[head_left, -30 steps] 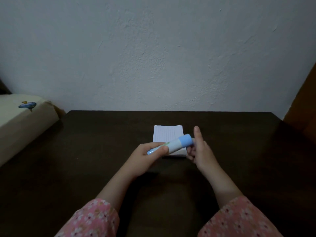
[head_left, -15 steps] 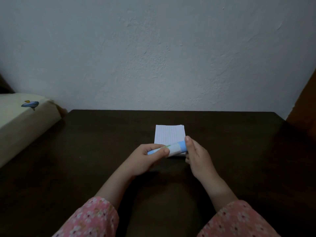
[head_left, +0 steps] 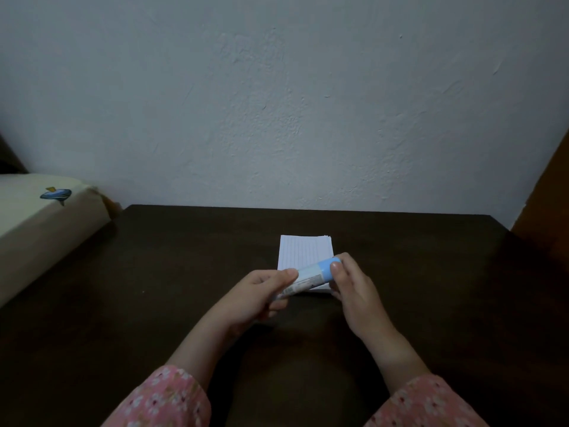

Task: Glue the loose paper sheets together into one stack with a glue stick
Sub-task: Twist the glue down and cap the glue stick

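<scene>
- Dark wooden table (head_left: 154, 303) under a pale wall carries our work.
- Our right hand (head_left: 351, 288) pinches the blue cap (head_left: 324, 269); our left hand (head_left: 255, 294) clamps the glue stick (head_left: 303, 278).
- Behind lies the paper stack (head_left: 304, 251), seemingly unglued; capped, so gluing hasn't begun.

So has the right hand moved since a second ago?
Yes. The right hand was open beside the glue stick's blue cap; it has closed inward onto the cap, its thumb now lower against the paper stack.
</scene>
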The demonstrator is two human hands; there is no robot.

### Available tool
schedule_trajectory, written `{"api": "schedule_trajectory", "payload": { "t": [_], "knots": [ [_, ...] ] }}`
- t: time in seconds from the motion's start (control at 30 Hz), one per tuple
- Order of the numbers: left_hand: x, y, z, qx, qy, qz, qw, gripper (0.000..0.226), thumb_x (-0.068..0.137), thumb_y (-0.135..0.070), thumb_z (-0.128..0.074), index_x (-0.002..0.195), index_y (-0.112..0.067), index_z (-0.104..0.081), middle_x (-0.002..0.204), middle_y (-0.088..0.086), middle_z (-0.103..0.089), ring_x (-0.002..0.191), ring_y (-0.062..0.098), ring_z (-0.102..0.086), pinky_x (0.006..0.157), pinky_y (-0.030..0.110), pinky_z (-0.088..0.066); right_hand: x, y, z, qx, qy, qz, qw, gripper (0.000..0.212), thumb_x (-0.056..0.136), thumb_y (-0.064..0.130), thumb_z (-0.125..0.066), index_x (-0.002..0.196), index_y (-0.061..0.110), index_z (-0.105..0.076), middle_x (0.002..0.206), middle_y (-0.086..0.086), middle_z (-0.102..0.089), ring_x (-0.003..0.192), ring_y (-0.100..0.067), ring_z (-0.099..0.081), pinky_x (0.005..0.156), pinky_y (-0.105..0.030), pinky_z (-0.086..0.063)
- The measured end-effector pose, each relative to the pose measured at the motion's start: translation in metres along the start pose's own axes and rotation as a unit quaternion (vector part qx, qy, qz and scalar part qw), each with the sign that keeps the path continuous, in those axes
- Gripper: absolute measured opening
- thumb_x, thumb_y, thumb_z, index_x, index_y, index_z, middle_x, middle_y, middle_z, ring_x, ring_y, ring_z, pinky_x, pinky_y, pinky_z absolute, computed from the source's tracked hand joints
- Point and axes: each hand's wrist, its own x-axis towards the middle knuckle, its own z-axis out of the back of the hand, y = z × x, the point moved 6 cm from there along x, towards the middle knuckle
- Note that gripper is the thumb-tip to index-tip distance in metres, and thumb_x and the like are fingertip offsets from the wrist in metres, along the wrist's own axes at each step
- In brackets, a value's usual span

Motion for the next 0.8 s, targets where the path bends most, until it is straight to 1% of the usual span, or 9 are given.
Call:
{"api": "schedule_trajectory", "payload": {
  "t": [0.07,0.17,0.27,0.33,0.37,0.43,0.53,0.63,0.8],
  "knots": [
    [0.000,0.001,0.000,0.010,0.000,-0.008,1.000,0.033,0.084,-0.049,-0.062,0.073,-0.018,-0.057,0.053,-0.005,-0.038,0.048,0.009,-0.031,0.044,0.019,-0.023,0.000,0.000,-0.002,0.016,-0.007,0.003,1.000,0.044,0.087,0.059,-0.035,0.095,0.020,-0.053,0.098,-0.007,-0.061,0.096,-0.022,-0.059,0.086,-0.049,-0.052],
    [-0.001,-0.002,-0.001,0.034,0.002,-0.040,0.999,0.035,0.088,-0.043,-0.057,0.060,-0.023,-0.047,0.055,-0.005,-0.032,0.049,0.009,-0.026,0.046,0.023,-0.018,-0.001,-0.002,-0.005,0.026,-0.018,-0.004,0.999,0.052,0.087,0.056,-0.037,0.095,0.007,-0.053,0.095,-0.021,-0.059,0.081,-0.028,-0.058,0.081,-0.051,-0.050],
    [-0.002,-0.007,-0.001,0.084,-0.002,-0.071,0.994,0.035,0.090,-0.043,-0.055,0.061,-0.023,-0.052,0.058,-0.004,-0.036,0.052,0.010,-0.030,0.050,0.025,-0.022,0.000,-0.001,-0.006,0.059,-0.029,-0.013,0.998,0.053,0.087,0.052,-0.038,0.094,0.002,-0.053,0.080,-0.016,-0.052,0.066,-0.011,-0.048,0.063,-0.035,-0.047],
    [-0.002,-0.009,-0.001,0.112,-0.008,-0.083,0.990,0.031,0.090,-0.044,-0.055,0.065,-0.026,-0.059,0.060,-0.005,-0.041,0.055,0.009,-0.034,0.052,0.024,-0.027,0.002,-0.003,-0.005,0.074,-0.035,-0.022,0.996,0.044,0.092,0.048,-0.039,0.092,0.007,-0.055,0.075,-0.006,-0.051,0.060,-0.005,-0.046,0.056,-0.022,-0.042],
    [-0.002,-0.010,-0.001,0.119,-0.013,-0.087,0.989,0.027,0.090,-0.045,-0.056,0.070,-0.028,-0.065,0.061,-0.006,-0.044,0.055,0.008,-0.036,0.053,0.022,-0.029,0.003,-0.005,-0.005,0.081,-0.035,-0.028,0.996,0.039,0.093,0.046,-0.040,0.092,0.011,-0.057,0.072,-0.002,-0.050,0.057,-0.003,-0.045,0.054,-0.018,-0.040],
    [-0.002,-0.009,0.000,0.137,-0.034,-0.090,0.986,0.018,0.090,-0.044,-0.059,0.090,-0.031,-0.073,0.064,-0.011,-0.054,0.059,0.004,-0.045,0.056,0.019,-0.035,0.005,-0.008,-0.006,0.099,-0.031,-0.048,0.993,0.037,0.096,0.045,-0.040,0.094,0.014,-0.059,0.066,0.000,-0.046,0.052,-0.003,-0.040,0.048,-0.017,-0.035],
    [0.000,-0.007,0.003,0.202,-0.080,-0.108,0.970,0.024,0.089,-0.040,-0.062,0.108,-0.030,-0.071,0.088,-0.014,-0.069,0.078,0.002,-0.060,0.067,0.017,-0.045,0.009,-0.014,-0.008,0.129,-0.022,-0.106,0.986,0.040,0.099,0.042,-0.041,0.101,0.007,-0.059,0.059,-0.001,-0.037,0.045,-0.005,-0.033,0.042,-0.018,-0.029],
    [0.001,-0.005,0.004,0.245,-0.117,-0.128,0.954,0.030,0.088,-0.039,-0.064,0.117,-0.030,-0.067,0.105,-0.013,-0.068,0.095,0.002,-0.062,0.081,0.023,-0.051,0.014,-0.014,-0.008,0.109,-0.020,-0.136,0.984,0.042,0.098,0.046,-0.041,0.098,0.009,-0.061,0.058,-0.001,-0.040,0.044,-0.005,-0.036,0.043,-0.020,-0.032],
    [0.003,-0.003,0.001,0.303,-0.138,-0.143,0.932,0.036,0.089,-0.046,-0.060,0.124,-0.045,-0.055,0.112,-0.016,-0.063,0.100,-0.001,-0.058,0.087,0.033,-0.052,0.026,-0.013,-0.003,0.019,-0.042,-0.119,0.992,0.051,0.094,0.053,-0.043,0.091,0.006,-0.061,0.064,-0.004,-0.047,0.054,-0.011,-0.043,0.053,-0.029,-0.036]
  ]
}}
